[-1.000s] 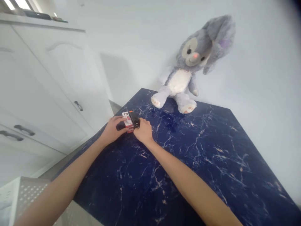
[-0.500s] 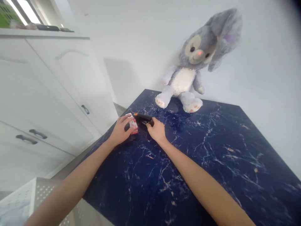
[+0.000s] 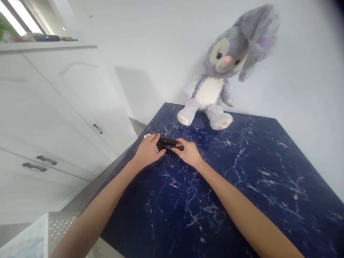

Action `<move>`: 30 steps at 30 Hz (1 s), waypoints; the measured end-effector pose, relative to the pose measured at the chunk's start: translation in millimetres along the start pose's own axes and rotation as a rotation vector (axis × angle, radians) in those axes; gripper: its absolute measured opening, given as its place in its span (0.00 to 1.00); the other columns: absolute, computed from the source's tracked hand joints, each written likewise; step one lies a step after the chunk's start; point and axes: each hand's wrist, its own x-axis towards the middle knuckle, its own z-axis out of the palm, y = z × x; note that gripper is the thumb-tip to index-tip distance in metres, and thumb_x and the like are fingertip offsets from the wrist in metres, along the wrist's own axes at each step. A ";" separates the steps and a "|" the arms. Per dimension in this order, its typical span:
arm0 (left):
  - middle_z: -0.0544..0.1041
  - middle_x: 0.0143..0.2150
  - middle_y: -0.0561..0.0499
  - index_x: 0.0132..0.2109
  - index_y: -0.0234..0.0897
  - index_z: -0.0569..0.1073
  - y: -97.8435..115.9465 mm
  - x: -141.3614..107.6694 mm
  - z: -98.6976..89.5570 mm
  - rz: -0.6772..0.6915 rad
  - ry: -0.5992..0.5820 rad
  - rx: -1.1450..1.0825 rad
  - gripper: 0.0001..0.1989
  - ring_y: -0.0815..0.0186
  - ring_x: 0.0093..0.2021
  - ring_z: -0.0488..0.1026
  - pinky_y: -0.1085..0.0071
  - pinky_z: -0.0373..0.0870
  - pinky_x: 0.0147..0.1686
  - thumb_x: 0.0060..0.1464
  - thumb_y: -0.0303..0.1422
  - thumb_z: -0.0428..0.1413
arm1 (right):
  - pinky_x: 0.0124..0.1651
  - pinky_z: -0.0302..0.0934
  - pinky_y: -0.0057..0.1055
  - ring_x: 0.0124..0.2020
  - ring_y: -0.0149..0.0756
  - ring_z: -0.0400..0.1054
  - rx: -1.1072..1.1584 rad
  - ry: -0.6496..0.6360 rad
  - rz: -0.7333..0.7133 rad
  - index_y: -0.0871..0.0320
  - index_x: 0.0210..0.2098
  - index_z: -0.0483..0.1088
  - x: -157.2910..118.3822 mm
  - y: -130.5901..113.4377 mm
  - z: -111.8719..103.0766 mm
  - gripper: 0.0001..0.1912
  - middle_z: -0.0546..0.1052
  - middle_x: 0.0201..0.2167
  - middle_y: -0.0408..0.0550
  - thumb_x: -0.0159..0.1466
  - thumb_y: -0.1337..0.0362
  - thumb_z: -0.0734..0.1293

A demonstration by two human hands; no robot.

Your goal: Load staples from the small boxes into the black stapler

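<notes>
A black stapler lies low over the dark blue marbled tabletop, between my two hands. My left hand closes around its left end, thumb on the near side and fingers over the far side. My right hand pinches its right end between thumb and fingers. Under and beyond my left fingers, a white corner of a small red and white box shows; the rest of it is hidden by that hand.
A grey plush toy with long ears sits at the table's back edge, against the white wall. White cabinets with dark handles stand to the left. At the lower left is a white perforated basket beside the table.
My left hand has shifted right, from the red and white box onto the stapler's left end, now covering most of the box. The stapler's orange tip is now hidden. My right hand still grips the stapler.
</notes>
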 end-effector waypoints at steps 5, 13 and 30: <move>0.71 0.59 0.35 0.67 0.31 0.64 5.6 2.8 5.7 -0.003 -0.028 0.089 0.30 0.44 0.56 0.71 0.52 0.69 0.57 0.62 0.41 0.55 | 0.54 0.70 0.39 0.47 0.40 0.79 -0.067 0.018 0.018 0.52 0.51 0.70 -3.6 -1.2 2.8 0.16 0.83 0.44 0.48 0.64 0.66 0.70; 0.72 0.56 0.36 0.65 0.29 0.65 -0.3 3.3 9.6 0.047 -0.028 0.164 0.23 0.50 0.57 0.72 0.56 0.64 0.61 0.66 0.29 0.46 | 0.47 0.69 0.37 0.40 0.40 0.77 -0.216 0.101 0.000 0.54 0.55 0.62 -24.3 15.5 -17.3 0.19 0.80 0.40 0.50 0.66 0.66 0.66; 0.72 0.62 0.40 0.64 0.36 0.69 -49.4 -13.0 -12.9 0.091 -0.002 -0.137 0.29 0.46 0.63 0.66 0.47 0.60 0.64 0.59 0.41 0.54 | 0.54 0.64 0.46 0.46 0.47 0.67 -0.502 -0.052 -0.409 0.58 0.55 0.70 -38.2 17.0 -30.1 0.16 0.74 0.47 0.55 0.70 0.70 0.59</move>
